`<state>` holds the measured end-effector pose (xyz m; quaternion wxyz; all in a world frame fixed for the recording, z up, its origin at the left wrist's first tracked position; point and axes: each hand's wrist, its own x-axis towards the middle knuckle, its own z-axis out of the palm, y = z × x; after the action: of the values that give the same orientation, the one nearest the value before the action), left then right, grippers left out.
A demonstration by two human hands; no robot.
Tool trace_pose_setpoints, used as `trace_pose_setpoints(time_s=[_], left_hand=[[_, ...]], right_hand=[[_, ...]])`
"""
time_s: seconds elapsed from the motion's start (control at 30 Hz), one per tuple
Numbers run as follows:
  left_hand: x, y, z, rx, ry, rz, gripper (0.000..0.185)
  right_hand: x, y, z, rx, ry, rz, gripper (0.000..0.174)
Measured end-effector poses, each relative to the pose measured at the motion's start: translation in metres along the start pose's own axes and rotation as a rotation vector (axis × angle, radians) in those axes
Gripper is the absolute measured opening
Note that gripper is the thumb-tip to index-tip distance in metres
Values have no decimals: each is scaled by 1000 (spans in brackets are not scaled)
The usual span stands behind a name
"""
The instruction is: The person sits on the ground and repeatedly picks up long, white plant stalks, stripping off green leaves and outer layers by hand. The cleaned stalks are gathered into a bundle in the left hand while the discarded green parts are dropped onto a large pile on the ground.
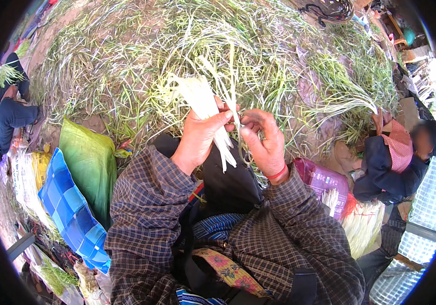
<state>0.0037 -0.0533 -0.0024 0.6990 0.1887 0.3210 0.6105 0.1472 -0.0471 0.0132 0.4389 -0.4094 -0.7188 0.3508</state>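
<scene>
Before me, my left hand [199,133] grips a flat bunch of pale stalks [199,97], their lower ends poking out below the palm. One separate long stalk [232,84] stands upright beside the bunch, passing between my two hands at the left thumb tip. My right hand [264,139], with a red band at its wrist, has thumb and fingers curled close to this stalk's lower part. Whether they pinch it is hidden. From there a thin strip hangs over my dark-clad knee [229,183].
Loose green stalks [134,65] cover the ground ahead. At left are a green sack [86,164] and a blue checked cushion [74,202]. At right, a purple printed sack [326,187] lies near tied pale bundles [364,225]. A person [393,160] holding stalks sits right; another [10,110] sits left.
</scene>
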Motion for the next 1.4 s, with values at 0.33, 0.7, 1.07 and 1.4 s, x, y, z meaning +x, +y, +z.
trace_pose_setpoints(time_s=[0.33, 0.7, 1.07, 1.4], left_hand=[[-1, 0, -1, 65, 74, 20, 18], [-2, -13, 1, 157, -44, -11, 17], [1, -3, 3, 123, -15, -52, 18], [7, 28, -9, 44, 192, 157, 19]], right_hand=[[-2, 3, 1, 39, -70, 240, 29], [9, 19, 12, 501, 64, 339, 11], [5, -20, -7, 546, 3, 227, 9], [-69, 46, -12, -326, -841, 284, 16]])
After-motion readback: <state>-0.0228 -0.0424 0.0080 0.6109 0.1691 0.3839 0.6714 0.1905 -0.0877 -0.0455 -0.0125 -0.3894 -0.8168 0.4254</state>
